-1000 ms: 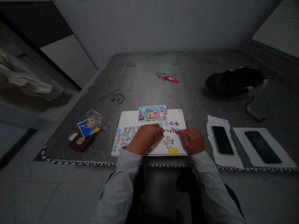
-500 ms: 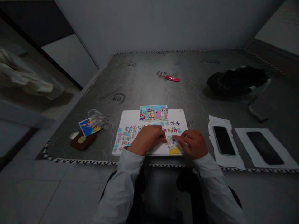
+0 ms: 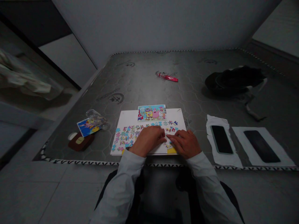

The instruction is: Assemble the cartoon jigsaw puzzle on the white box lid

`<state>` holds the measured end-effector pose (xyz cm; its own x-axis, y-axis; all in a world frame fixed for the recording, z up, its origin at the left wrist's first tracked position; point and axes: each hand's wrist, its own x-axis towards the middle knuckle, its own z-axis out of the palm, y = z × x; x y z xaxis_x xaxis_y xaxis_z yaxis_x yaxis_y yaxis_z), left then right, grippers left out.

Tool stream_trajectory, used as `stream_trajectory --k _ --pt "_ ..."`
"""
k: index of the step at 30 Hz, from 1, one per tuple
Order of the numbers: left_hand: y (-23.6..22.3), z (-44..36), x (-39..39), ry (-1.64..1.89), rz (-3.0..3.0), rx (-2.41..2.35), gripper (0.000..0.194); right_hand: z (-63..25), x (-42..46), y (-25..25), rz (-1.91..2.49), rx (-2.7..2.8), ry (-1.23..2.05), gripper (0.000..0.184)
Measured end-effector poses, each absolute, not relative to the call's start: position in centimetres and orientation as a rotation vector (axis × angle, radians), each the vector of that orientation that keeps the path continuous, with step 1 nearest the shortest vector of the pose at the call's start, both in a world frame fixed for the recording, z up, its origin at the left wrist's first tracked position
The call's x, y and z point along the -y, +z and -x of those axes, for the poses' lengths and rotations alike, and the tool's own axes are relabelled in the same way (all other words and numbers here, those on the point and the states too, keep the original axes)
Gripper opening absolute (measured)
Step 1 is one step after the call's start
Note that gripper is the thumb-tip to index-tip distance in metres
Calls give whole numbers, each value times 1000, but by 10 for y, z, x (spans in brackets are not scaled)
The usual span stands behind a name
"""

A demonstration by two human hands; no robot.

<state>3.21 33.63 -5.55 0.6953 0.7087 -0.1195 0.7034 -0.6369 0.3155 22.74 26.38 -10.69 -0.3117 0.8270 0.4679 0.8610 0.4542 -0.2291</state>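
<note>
My left hand [image 3: 148,141] and my right hand [image 3: 185,144] rest on a white board [image 3: 177,115], their fingertips nearly meeting over a spread of coloured jigsaw puzzle pieces [image 3: 127,137]. Whether either hand pinches a piece is hidden by the fingers. A small cluster of pieces sits under my right fingers, and a yellow piece [image 3: 171,151] shows below them at the board's front. A SpongeBob picture card [image 3: 152,113] lies along the board's far edge.
The board lies on a grey mattress [image 3: 144,81]. To its left are a clear plastic bag [image 3: 95,117], a colourful card [image 3: 87,128] and a brown pouch [image 3: 80,142]. Two dark phones [image 3: 221,140] [image 3: 261,146] lie on white sheets to the right.
My right hand has slid left towards my left hand, and its fingertips now cover the small cluster of pieces. My left hand has barely moved.
</note>
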Motion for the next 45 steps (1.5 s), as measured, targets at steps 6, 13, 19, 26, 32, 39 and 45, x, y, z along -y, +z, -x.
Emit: stream_trajectory --k 6,13,19,26,32,39,45 --pt "-55 -31 -340 -22 -2534 -1131 16 -232 -261 -103 1241 2113 -196 31" --pt "-57 -32 -340 -21 -2509 -1138 14 -236 -262 -107 1334 2084 -267 39" --pt "-53 -24 -341 2 -2522 -1111 12 -235 -263 -107 1380 2080 -266 37" --pt "-34 -5 -342 -45 -2595 -1135 11 -233 -258 -100 1169 2098 -169 37" --pt "-32 0 -341 -99 -2616 -1093 12 -240 -259 -103 1167 2152 -165 40" --pt "-33 -5 -341 -164 -2613 -1055 14 -260 -262 -112 1297 2043 -420 35" --pt "-40 -4 -345 -176 -2534 -992 10 -252 -261 -106 1282 2031 -417 31"
